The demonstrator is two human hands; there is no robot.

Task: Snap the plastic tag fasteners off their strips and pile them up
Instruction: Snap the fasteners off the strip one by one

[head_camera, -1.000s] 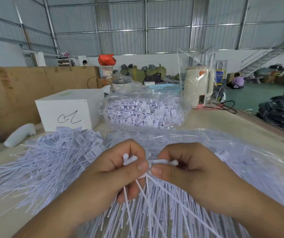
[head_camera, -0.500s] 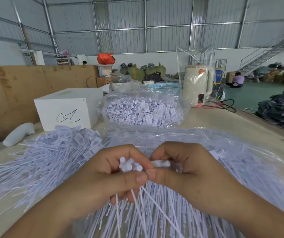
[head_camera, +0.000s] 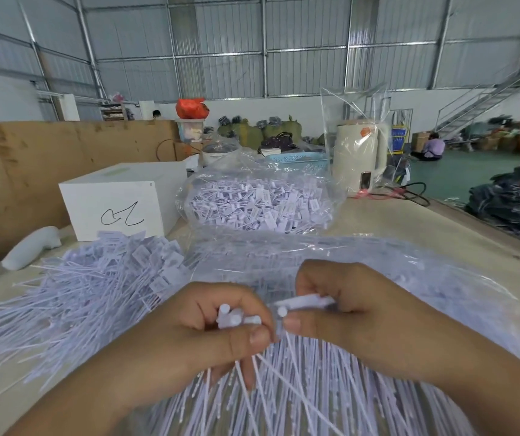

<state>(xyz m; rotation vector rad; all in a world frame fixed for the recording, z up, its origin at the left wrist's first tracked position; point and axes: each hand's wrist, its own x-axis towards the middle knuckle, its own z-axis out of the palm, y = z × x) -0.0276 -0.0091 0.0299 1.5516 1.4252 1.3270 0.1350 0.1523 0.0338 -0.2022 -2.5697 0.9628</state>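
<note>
Snapped fasteners [head_camera: 236, 319] now bunched in the left hand [head_camera: 208, 335] — more than a second ago. Strip [head_camera: 306, 302] pinched by the right hand [head_camera: 353, 306] — separation under way, pile [head_camera: 95, 284] at the desk's left edge.

Pale table [head_camera: 409, 234], fastener pile [head_camera: 95, 284] (loose), bagged fasteners [head_camera: 258, 202], white box [head_camera: 117, 199], kettle [head_camera: 357, 158]
</note>
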